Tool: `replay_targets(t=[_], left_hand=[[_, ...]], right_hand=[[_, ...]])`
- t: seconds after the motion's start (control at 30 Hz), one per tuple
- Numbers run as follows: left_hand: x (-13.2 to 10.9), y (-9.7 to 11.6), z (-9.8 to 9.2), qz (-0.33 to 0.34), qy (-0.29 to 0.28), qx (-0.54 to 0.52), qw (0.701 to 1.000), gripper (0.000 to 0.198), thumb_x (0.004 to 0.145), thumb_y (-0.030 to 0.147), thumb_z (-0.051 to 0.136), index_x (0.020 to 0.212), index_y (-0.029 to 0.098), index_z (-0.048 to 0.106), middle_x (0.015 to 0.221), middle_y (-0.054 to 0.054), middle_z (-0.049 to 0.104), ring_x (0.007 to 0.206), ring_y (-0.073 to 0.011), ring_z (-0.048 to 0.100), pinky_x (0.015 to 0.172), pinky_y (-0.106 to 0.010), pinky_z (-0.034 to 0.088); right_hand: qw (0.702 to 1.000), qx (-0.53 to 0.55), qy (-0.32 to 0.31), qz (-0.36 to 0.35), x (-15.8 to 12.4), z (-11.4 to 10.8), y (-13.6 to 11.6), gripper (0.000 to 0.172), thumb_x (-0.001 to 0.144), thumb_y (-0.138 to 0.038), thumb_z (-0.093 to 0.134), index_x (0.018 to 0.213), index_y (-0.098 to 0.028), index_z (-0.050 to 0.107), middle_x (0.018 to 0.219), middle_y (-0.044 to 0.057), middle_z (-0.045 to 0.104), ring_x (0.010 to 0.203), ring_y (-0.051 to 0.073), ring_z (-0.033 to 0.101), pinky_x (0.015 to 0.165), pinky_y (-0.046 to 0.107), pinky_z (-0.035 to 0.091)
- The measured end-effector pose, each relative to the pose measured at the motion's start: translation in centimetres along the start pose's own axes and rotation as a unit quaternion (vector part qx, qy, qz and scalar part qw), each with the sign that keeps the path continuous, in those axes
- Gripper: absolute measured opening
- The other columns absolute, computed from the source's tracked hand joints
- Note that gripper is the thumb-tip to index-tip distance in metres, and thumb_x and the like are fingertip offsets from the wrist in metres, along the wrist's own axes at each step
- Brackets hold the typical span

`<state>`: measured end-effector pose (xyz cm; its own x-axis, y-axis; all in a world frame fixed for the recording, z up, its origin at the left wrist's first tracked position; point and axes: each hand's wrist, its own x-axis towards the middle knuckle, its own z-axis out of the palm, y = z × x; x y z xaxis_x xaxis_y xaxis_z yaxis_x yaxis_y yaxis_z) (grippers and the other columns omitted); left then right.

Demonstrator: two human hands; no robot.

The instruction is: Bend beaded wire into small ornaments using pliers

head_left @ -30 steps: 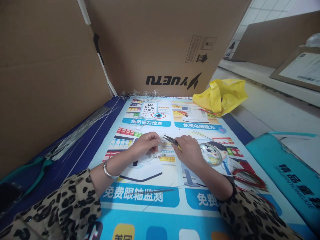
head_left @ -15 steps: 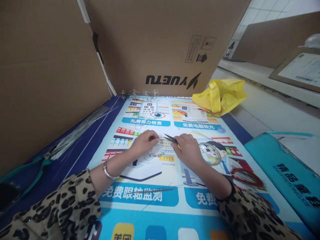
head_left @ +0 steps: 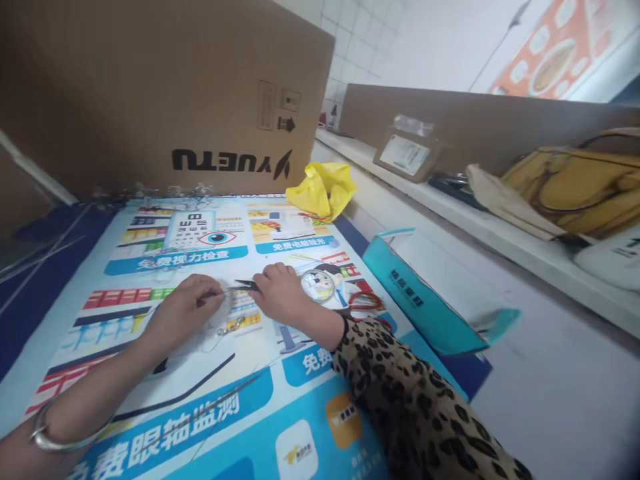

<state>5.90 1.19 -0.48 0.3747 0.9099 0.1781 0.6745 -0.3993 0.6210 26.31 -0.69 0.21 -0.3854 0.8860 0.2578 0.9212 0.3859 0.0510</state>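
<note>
My left hand (head_left: 187,310) pinches a thin wire, with a silver bangle on that wrist. A loop of clear-looking wire with small beads (head_left: 234,326) hangs below its fingertips, touching or close to the printed sheet (head_left: 265,263). My right hand (head_left: 283,293) is closed around small needle-nose pliers (head_left: 246,285); their dark jaws point left at the wire and the handles are mostly hidden in the palm. A round clear dish (head_left: 318,285) sits just right of that hand. Several thin straight wires (head_left: 215,403) lie on the sheet nearer me.
A large cardboard box (head_left: 225,73) walls the back, with tangled wire pieces (head_left: 170,195) before it. A yellow bag (head_left: 323,193) stands at the back right. Red handles (head_left: 365,302) lie beside an open teal box (head_left: 425,300). A cluttered ledge (head_left: 360,143) runs along the right.
The view has swung right, bringing the ledge and teal box further in and losing the green-handled tool on the left. Both hands stay close together; the plier jaws look nearer the left fingertips.
</note>
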Motion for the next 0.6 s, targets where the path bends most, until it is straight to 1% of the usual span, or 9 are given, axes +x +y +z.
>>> replay_targets(t=[0.1, 0.2, 0.3, 0.37, 0.4, 0.47, 0.53, 0.57, 0.6], left_hand=[[-0.1, 0.0, 0.0, 0.01, -0.014, 0.022, 1.0, 0.021, 0.077, 0.035, 0.046, 0.081, 0.02, 0.06, 0.099, -0.005, 0.057, 0.093, -0.0231, 0.053, 0.079, -0.033, 0.042], [-0.2, 0.2, 0.0, 0.018, -0.027, 0.044, 0.999, 0.02, 0.076, 0.033, 0.046, 0.087, 0.02, 0.058, 0.099, -0.006, 0.058, 0.094, -0.0238, 0.054, 0.082, -0.035, 0.042], [-0.1, 0.2, -0.1, 0.039, -0.032, 0.052, 0.997, 0.021, 0.077, 0.034, 0.044, 0.09, 0.022, 0.055, 0.1, -0.005, 0.059, 0.096, -0.0245, 0.055, 0.083, -0.036, 0.044], [0.0, 0.1, 0.0, 0.047, -0.028, 0.061, 0.997, 0.021, 0.076, 0.035, 0.046, 0.091, 0.023, 0.055, 0.1, -0.003, 0.059, 0.1, -0.0254, 0.054, 0.089, -0.037, 0.042], [0.1, 0.0, 0.0, 0.044, -0.027, 0.064, 0.997, 0.022, 0.076, 0.036, 0.046, 0.092, 0.024, 0.055, 0.101, -0.003, 0.059, 0.101, -0.0257, 0.054, 0.09, -0.039, 0.042], [0.2, -0.3, 0.1, 0.045, -0.019, 0.057, 0.997, 0.023, 0.076, 0.041, 0.046, 0.094, 0.028, 0.054, 0.102, -0.002, 0.059, 0.101, -0.0275, 0.055, 0.09, -0.044, 0.043], [0.3, -0.7, 0.2, 0.054, 0.02, 0.044, 0.997, 0.025, 0.073, 0.046, 0.047, 0.092, 0.031, 0.054, 0.099, -0.002, 0.06, 0.099, -0.0319, 0.055, 0.088, -0.051, 0.043], [0.3, -0.9, 0.2, 0.057, 0.031, 0.039, 0.997, 0.027, 0.071, 0.049, 0.047, 0.091, 0.032, 0.054, 0.097, -0.003, 0.06, 0.097, -0.0334, 0.056, 0.086, -0.054, 0.043], [0.3, -1.1, 0.3, 0.06, 0.03, 0.037, 0.997, 0.027, 0.069, 0.051, 0.05, 0.089, 0.033, 0.054, 0.094, -0.002, 0.061, 0.094, -0.0341, 0.057, 0.084, -0.055, 0.044]], right_hand=[[1.0, -0.015, -0.005, -0.021, 0.0, -1.1, -0.3, 0.027, 0.085, -0.04, 0.045, 0.098, -0.019, 0.056, 0.1, 0.008, 0.055, 0.097, 0.024, 0.043, 0.079, 0.038, 0.035], [1.0, -0.001, 0.019, -0.018, -0.2, -3.3, -0.5, 0.024, 0.086, -0.036, 0.044, 0.099, -0.02, 0.056, 0.098, 0.007, 0.057, 0.094, 0.021, 0.048, 0.076, 0.034, 0.039], [0.995, 0.057, 0.081, 0.009, -0.9, -6.2, -0.3, 0.026, 0.091, -0.033, 0.035, 0.104, -0.024, 0.056, 0.097, 0.002, 0.062, 0.09, 0.014, 0.055, 0.074, 0.026, 0.042], [0.988, 0.075, 0.134, 0.029, -1.8, -8.5, 0.6, 0.026, 0.092, -0.03, 0.034, 0.104, -0.025, 0.057, 0.096, 0.0, 0.064, 0.09, 0.011, 0.057, 0.078, 0.023, 0.042], [0.982, 0.076, 0.168, 0.048, -2.5, -9.7, 1.3, 0.026, 0.092, -0.03, 0.034, 0.103, -0.025, 0.058, 0.095, -0.001, 0.065, 0.09, 0.011, 0.058, 0.08, 0.022, 0.042], [0.966, 0.064, 0.244, 0.056, -4.3, -12.3, 3.3, 0.026, 0.091, -0.029, 0.036, 0.099, -0.024, 0.06, 0.094, -0.001, 0.066, 0.09, 0.01, 0.059, 0.081, 0.023, 0.043], [0.938, 0.031, 0.331, 0.092, -6.7, -15.1, 6.2, 0.024, 0.089, -0.028, 0.039, 0.095, -0.022, 0.061, 0.093, 0.001, 0.066, 0.086, 0.011, 0.059, 0.081, 0.026, 0.044], [0.923, 0.0, 0.367, 0.116, -8.2, -16.6, 7.9, 0.022, 0.088, -0.028, 0.041, 0.094, -0.021, 0.061, 0.09, 0.001, 0.065, 0.083, 0.012, 0.059, 0.079, 0.028, 0.044], [0.901, -0.047, 0.404, 0.15, -9.9, -18.2, 9.9, 0.02, 0.087, -0.028, 0.043, 0.095, -0.021, 0.061, 0.087, 0.001, 0.064, 0.081, 0.013, 0.058, 0.079, 0.03, 0.043]])
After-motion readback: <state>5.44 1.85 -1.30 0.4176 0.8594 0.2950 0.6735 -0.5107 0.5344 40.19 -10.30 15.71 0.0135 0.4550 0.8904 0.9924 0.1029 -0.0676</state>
